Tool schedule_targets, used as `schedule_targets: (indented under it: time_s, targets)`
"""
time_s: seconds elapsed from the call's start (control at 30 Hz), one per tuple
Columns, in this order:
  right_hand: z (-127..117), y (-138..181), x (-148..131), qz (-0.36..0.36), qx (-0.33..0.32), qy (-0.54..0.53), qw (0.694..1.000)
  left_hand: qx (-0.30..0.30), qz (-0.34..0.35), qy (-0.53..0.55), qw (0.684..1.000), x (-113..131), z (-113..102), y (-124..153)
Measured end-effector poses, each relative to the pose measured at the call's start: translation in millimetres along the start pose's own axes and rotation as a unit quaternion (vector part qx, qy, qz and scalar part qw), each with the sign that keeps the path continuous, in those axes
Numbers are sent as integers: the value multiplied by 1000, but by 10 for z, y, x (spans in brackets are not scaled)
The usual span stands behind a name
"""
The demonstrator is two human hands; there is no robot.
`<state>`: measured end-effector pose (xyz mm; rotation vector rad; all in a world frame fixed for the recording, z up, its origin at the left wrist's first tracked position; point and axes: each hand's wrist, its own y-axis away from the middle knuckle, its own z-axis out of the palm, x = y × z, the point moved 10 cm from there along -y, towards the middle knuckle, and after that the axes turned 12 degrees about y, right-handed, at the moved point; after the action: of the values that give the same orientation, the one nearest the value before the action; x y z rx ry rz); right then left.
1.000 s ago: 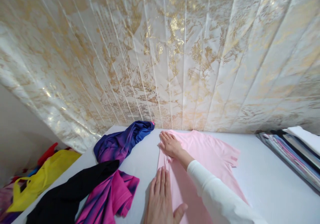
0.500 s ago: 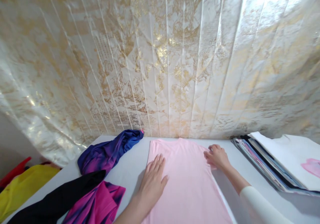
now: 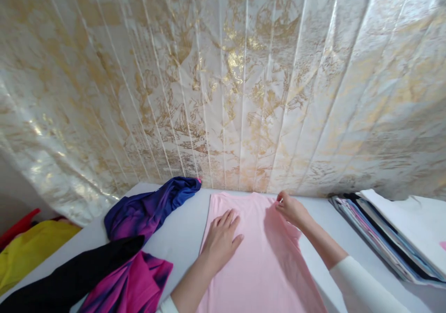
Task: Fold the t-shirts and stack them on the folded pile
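Note:
A pink shirt (image 3: 258, 257) lies spread on the white table, its top end towards the back wall. My left hand (image 3: 223, 238) rests flat on its upper left part, fingers stretched out. At the upper right, my right hand (image 3: 291, 208) pinches the shirt's edge between thumb and fingers and lifts it a little. A shadow falls on the cloth below that hand. The shirt's lower end runs out of view at the bottom.
To the left lie a blue-purple garment (image 3: 149, 210), a black garment (image 3: 76, 271) and a magenta one (image 3: 132, 283). Yellow cloth (image 3: 35, 248) sits at the far left. A stack of folded clothes (image 3: 404, 234) stands on the right. Behind the table (image 3: 184, 238) hangs a shiny gold-patterned sheet (image 3: 223, 94).
My right hand has moved inward to the left and now lifts the shirt's right edge. My left hand has shifted slightly right on the cloth. The view has turned a little.

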<state>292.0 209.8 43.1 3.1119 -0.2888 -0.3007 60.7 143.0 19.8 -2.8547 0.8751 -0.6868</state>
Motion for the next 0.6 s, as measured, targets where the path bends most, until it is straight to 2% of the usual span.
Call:
schedule_targets:
  time_s: [0.17,0.3,0.43,0.6]
  targets:
    - [258,-149,-620,-7,-89,-70,994,14,6,17,1000,-34,1,10]
    - [479,-248,-853,5,-137,-131,982,13,4,23,1000,-59,9,17]
    - [551,-232,-899,1,-169,-204,964,19,10,29,999,-57,7,14]
    - [279,11,-663,-25,-121,-276,953,34,20,34,999,-50,-17,9]
